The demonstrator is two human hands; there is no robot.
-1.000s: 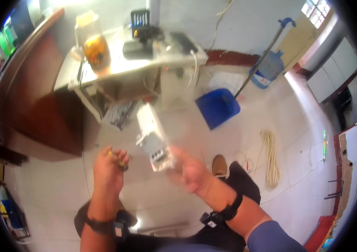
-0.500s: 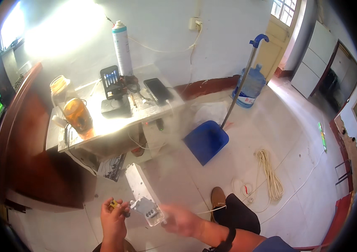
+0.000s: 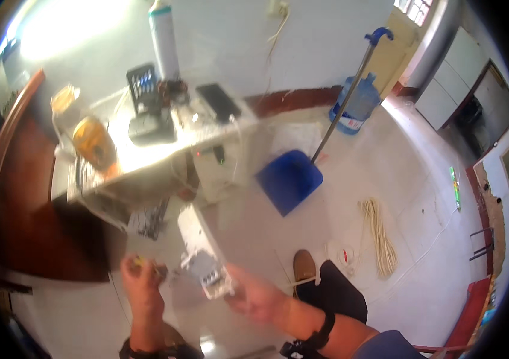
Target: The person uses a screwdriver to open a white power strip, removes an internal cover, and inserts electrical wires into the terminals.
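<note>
My right hand (image 3: 254,294) grips the near end of a white box (image 3: 203,258), a long plastic unit whose far end points up and away toward the table (image 3: 146,160). My left hand (image 3: 140,276) is closed around a small yellow-tipped tool (image 3: 139,261), just left of the box and not touching it as far as I can tell. The picture is blurred with motion, so the box's near face and the tool's shape are hard to make out.

The table stands far and left, its near edge just beyond the box's far tip. On it sit a black basket (image 3: 142,85), a tall grey cylinder (image 3: 164,39), a dark flat device (image 3: 218,102) and a yellow jar (image 3: 93,142); glare washes out its far left corner. A dark wooden counter (image 3: 24,227) closes off the left side.

To the right the floor (image 3: 410,179) opens wide. A blue dustpan (image 3: 289,181) lies there with its long handle (image 3: 350,90) slanting up to the wall, beside a blue water jug (image 3: 359,107). A coil of pale rope (image 3: 380,236) lies farther right, well apart from my hands. My shoe (image 3: 304,266) and dark trouser leg (image 3: 335,296) sit just right of my right wrist, which wears a black strap (image 3: 314,341). My forearms are cut off by the lower edge.
</note>
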